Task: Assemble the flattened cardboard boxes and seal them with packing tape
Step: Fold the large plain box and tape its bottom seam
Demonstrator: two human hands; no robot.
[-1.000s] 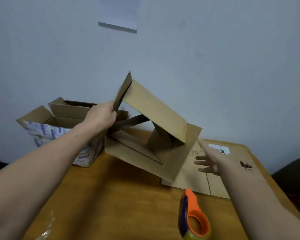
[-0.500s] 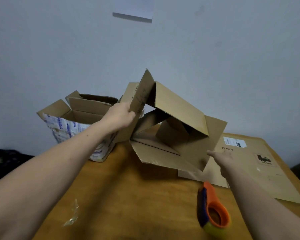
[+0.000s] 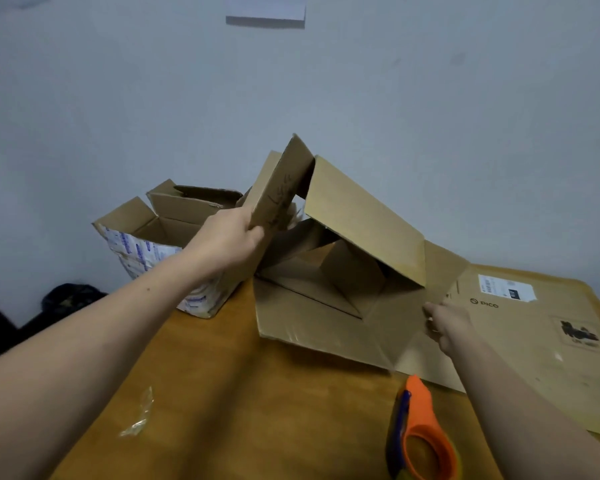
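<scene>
printed box [image 3: 160,251] behind, dispenser [image 3: 421,441] (orange) near

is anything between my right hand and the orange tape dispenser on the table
Nothing visible. The right hand rests at the half-opened brown cardboard box, and only bare wooden table lies between it and the orange tape dispenser.

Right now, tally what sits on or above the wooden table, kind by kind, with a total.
Brown cardboard boxes opened up: 2
Flattened brown cardboard box with white label: 1
Orange-handled packing tape dispenser: 1
Clear crumpled tape scrap: 1
Total: 5
</scene>
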